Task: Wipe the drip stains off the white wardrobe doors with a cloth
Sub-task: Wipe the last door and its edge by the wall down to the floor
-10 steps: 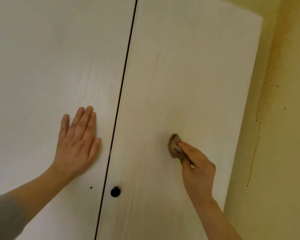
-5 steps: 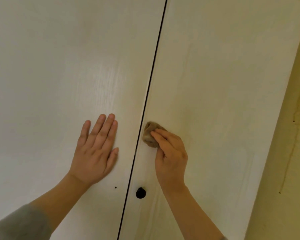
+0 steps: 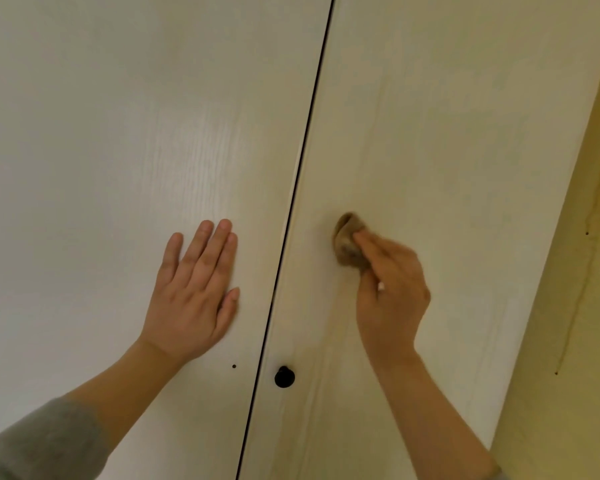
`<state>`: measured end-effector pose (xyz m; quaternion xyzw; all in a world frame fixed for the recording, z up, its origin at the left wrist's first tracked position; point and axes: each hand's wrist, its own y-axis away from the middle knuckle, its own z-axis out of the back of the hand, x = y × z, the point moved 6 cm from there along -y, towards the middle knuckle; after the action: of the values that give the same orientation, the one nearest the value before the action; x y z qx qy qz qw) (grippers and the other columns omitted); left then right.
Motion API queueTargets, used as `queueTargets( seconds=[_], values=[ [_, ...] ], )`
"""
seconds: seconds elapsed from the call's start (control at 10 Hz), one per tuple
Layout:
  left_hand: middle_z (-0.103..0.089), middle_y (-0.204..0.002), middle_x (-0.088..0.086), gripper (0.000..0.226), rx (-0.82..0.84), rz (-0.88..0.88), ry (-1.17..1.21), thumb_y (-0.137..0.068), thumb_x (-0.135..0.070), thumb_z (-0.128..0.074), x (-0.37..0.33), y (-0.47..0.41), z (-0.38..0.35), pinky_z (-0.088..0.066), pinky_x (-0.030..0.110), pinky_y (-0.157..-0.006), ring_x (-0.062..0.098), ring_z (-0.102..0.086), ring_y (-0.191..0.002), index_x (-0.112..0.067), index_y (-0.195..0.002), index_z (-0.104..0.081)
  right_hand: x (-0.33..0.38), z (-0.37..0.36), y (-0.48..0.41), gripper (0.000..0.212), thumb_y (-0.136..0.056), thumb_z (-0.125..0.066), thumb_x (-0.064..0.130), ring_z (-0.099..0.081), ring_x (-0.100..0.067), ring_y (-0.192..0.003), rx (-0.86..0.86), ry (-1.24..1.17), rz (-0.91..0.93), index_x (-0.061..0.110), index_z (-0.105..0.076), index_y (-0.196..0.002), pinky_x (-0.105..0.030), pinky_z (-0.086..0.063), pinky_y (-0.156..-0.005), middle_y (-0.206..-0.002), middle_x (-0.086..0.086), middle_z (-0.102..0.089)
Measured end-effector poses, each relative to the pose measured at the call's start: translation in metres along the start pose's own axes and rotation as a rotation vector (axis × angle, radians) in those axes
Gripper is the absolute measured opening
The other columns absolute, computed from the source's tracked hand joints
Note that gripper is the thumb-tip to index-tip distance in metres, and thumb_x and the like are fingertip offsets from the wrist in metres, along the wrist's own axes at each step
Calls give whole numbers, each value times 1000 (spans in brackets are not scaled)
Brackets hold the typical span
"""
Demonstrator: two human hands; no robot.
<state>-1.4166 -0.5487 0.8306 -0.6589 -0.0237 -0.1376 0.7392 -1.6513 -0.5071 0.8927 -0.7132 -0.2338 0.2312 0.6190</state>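
Two white wardrobe doors fill the view, split by a dark vertical gap. My left hand (image 3: pixel 196 292) lies flat on the left door (image 3: pixel 118 133), fingers straight and pointing up. My right hand (image 3: pixel 390 292) grips a small wadded brown cloth (image 3: pixel 347 242) and presses it against the right door (image 3: pixel 447 133), a little right of the gap. Faint yellowish vertical streaks run down the right door above and below the cloth.
A round black knob (image 3: pixel 284 376) sits on the right door by the gap, below both hands. A tiny dark hole (image 3: pixel 234 366) marks the left door. A yellow wall (image 3: pixel 575 306) with a thin drip line borders the right door.
The right hand swept the cloth left to the gap, then back to the right, away from the door edge. The left hand stayed flat on the left door. The view shifted left.
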Motion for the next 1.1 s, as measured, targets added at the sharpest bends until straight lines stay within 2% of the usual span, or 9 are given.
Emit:
queueTargets(
  seconds=[0.1,0.2,0.4,0.5,0.6,0.7,0.8,1.0,1.1],
  values=[
    [-21,-162,18,64,-5,-4,-3,-98,-32,-32,0,0,1,-11,55,-122,34,-18,-151,2,-153,-27,-18,-11,-12,37,-84,-47,0,-61,-19,-106,8,22,-106,6,-73,-111,-17,-45,-98,-113,-6,-70],
    [-22,-162,18,64,-15,-5,8,-98,-31,-33,0,1,1,-13,56,-121,34,-18,-151,3,-152,-28,-17,-14,19,37,-85,-46,2,-59,-16,-106,20,27,-100,7,-74,-108,-16,-42,-100,-112,0,-67],
    [-20,-162,20,64,13,2,3,-98,-31,-32,2,-2,0,-12,58,-121,35,-17,-151,3,-152,-27,-1,-4,113,33,-86,-48,1,-59,-8,-106,248,-49,-46,8,-76,-101,-16,-44,-99,-111,11,-63],
    [-22,-161,22,63,-5,1,62,-98,-29,-34,-6,-4,9,-12,61,-120,38,-18,-150,3,-152,-28,0,9,113,37,-77,-58,-8,-62,-7,-101,312,-89,-85,10,-76,-103,-16,-47,-96,-109,15,-63],
    [-21,-161,20,61,-30,-15,134,-100,-29,-32,-26,-15,14,-10,61,-120,36,-16,-151,3,-152,-27,-6,18,56,47,-67,-60,-14,-65,-17,-98,187,-62,-86,7,-75,-106,-20,-48,-95,-107,10,-63],
    [-18,-163,18,63,-4,55,117,-100,-30,-30,-34,-25,4,-7,56,-122,34,-13,-152,2,-154,-24,-22,20,-20,45,-70,-57,-15,-66,-22,-98,15,-1,-39,5,-74,-106,-22,-47,-95,-107,0,-70],
    [-20,-162,19,63,-1,68,60,-100,-30,-28,-34,-26,-5,-8,57,-122,34,-14,-151,3,-153,-24,-43,6,-63,46,-73,-52,-14,-66,-25,-104,5,29,-45,6,-74,-108,-25,-47,-97,-111,-7,-72],
    [-20,-162,19,63,-44,51,47,-100,-30,-28,-35,-26,-9,-9,58,-121,35,-15,-151,3,-153,-24,-46,1,-2,41,-79,-49,-6,-58,-15,-108,95,40,69,6,-73,-110,-13,-35,-103,-116,2,-66],
    [-18,-163,19,64,-32,47,36,-100,-31,-27,-34,-26,-11,-9,58,-121,35,-14,-152,3,-154,-23,-37,11,72,34,-88,-46,-3,-57,-9,-112,194,-4,100,5,-74,-105,-18,-39,-104,-115,5,-64]
  ],
)
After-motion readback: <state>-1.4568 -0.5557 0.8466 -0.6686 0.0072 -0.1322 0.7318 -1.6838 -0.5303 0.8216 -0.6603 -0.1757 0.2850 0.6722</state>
